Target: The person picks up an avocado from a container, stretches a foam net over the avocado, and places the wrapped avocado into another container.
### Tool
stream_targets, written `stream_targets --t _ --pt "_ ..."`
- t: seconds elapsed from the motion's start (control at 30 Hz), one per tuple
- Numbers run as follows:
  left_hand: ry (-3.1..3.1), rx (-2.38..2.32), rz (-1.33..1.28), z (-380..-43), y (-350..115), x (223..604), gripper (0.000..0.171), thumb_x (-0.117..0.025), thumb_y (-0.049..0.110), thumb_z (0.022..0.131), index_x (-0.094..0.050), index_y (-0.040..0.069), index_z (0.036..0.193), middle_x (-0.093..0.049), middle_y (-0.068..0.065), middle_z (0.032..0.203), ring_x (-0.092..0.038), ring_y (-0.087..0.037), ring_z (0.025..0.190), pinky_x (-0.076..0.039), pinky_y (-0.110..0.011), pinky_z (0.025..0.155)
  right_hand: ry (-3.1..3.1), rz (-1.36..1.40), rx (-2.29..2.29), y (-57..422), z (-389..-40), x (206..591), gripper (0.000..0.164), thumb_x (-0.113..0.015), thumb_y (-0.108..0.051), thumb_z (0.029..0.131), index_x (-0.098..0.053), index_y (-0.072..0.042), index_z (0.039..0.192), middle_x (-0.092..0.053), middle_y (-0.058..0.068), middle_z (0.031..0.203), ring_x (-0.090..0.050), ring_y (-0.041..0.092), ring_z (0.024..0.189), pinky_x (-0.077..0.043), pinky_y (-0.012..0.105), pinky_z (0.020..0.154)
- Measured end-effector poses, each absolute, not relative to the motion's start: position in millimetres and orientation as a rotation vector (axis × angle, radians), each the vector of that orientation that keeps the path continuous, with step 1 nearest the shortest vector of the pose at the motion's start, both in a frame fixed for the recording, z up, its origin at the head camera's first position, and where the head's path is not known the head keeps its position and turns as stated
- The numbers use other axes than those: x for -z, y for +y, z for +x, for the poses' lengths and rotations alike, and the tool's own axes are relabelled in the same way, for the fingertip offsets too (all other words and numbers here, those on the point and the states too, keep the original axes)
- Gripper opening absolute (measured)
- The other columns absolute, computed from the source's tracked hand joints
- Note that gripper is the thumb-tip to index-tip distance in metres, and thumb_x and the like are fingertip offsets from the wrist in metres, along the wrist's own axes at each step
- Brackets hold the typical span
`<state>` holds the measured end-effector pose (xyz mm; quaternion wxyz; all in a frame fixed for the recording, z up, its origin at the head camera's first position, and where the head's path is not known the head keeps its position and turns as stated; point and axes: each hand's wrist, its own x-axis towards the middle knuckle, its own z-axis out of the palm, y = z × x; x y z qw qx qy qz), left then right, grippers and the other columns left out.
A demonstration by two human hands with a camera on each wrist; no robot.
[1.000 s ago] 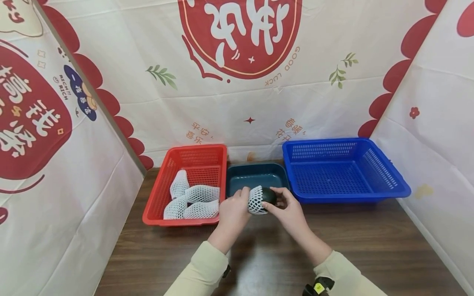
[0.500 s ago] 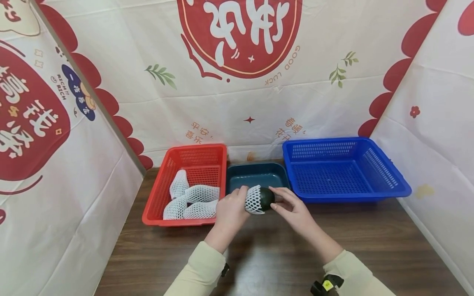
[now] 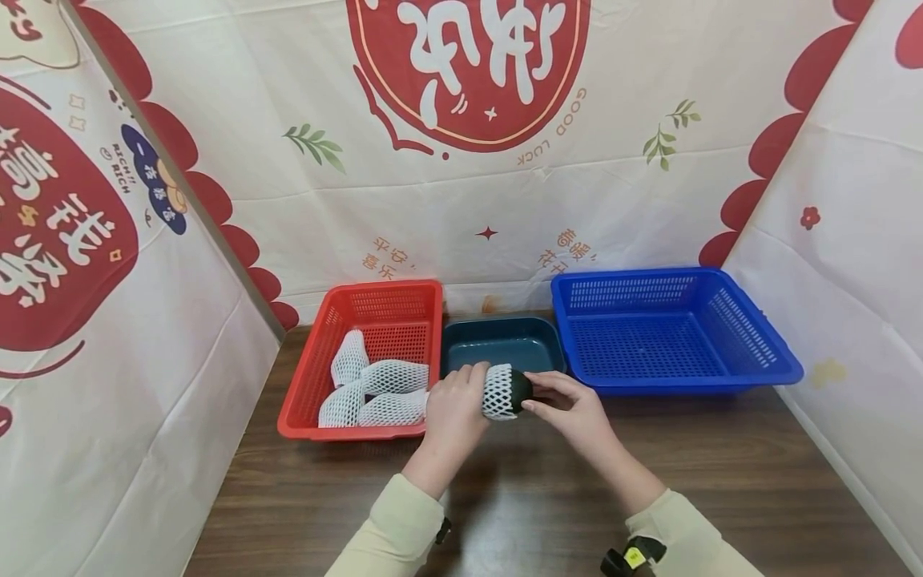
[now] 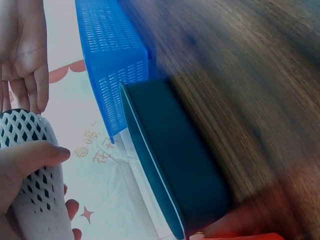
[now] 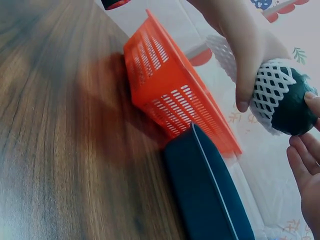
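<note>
In the head view, my left hand (image 3: 456,407) grips a white foam net sleeve (image 3: 497,392) with a dark green, avocado-like fruit (image 3: 521,390) partly inside. The net wraps the fruit's left part, and its bare rounded end points right. My right hand (image 3: 582,413) pinches that bare end between thumb and fingers. The right wrist view shows the smooth green skin (image 5: 294,111) past the net's edge, with the right thumb (image 5: 312,102) against it. In the left wrist view, the left thumb (image 4: 42,152) lies across the net. Both hands are in front of the dark teal tray (image 3: 505,326).
A red basket (image 3: 290,421) at left holds several white foam nets (image 3: 394,377). At right stands a blue basket (image 3: 674,385). The teal tray sits between them on the wooden table (image 3: 526,513). Printed cloth walls (image 3: 461,200) stand behind and at both sides.
The net covers slightly more of the green fruit than before. My right thumb and fingers have drawn back toward the fruit's end. The left hand keeps its grip; the baskets stay put.
</note>
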<state>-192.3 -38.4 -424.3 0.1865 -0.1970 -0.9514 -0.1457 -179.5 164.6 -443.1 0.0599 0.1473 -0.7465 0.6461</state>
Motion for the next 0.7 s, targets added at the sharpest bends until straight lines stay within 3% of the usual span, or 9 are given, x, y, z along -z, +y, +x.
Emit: stream_targets --t 0.47,0.7 --pt "-2.616 0.390 -0.551 -189.4 -35.9 421.9 0.073 -0.088 0.037 0.069 -0.055 0.010 0.128 -0.064 -0.008 0.112 -0.060 -0.022 0.092 -0.052 -0.038 0.081 -2.334 0.318 -1.807 157.1 -177.0 442.9 0.040 -0.082 -0.026 0.079 -0.072 -0.019 0.117 -0.067 -0.001 0.114 -0.060 0.017 0.107 -0.052 0.023 0.084" --pt "-2.556 0.385 -0.586 -186.6 -34.4 420.7 0.074 -0.088 0.035 0.068 -0.054 0.010 0.128 -0.063 -0.008 0.114 -0.059 -0.022 0.096 -0.052 -0.037 0.082 -2.327 0.317 -1.822 155.6 -176.1 442.2 0.040 -0.082 -0.024 0.080 -0.072 -0.017 0.118 -0.067 0.000 0.115 -0.059 0.019 0.108 -0.052 0.023 0.084"
